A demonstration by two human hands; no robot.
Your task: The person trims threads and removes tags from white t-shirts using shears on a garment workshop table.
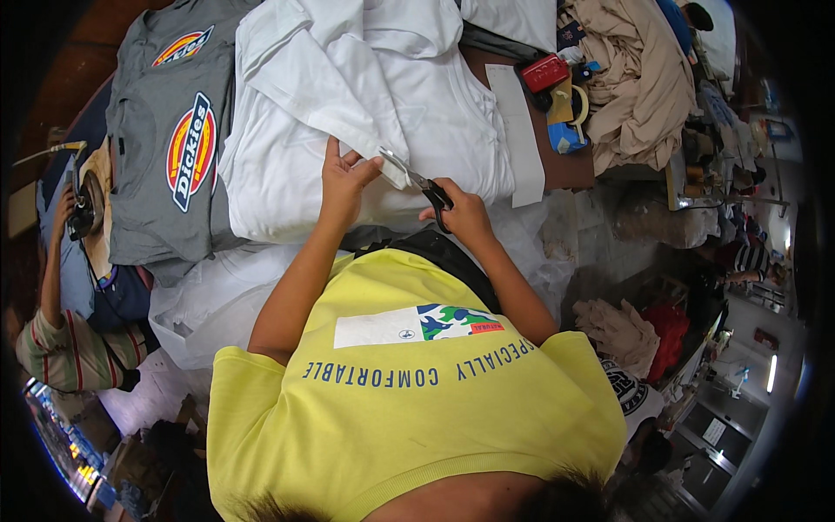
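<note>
White garments lie in a thick stack on the table in front of me. My left hand pinches the edge of a white garment's folded, tapering end, thumb towards the scissors. In my right hand are black-handled scissors, fingers through the grips. Their metal blades reach up and left to the cloth edge, close by my left thumb. Whether the blades are parted or closed on the cloth is too small to tell.
Grey printed T-shirts lie left of the stack. Further left, a co-worker's hand holds an iron. To the right are a paper strip, a red box, a tape roll and heaped beige cloth.
</note>
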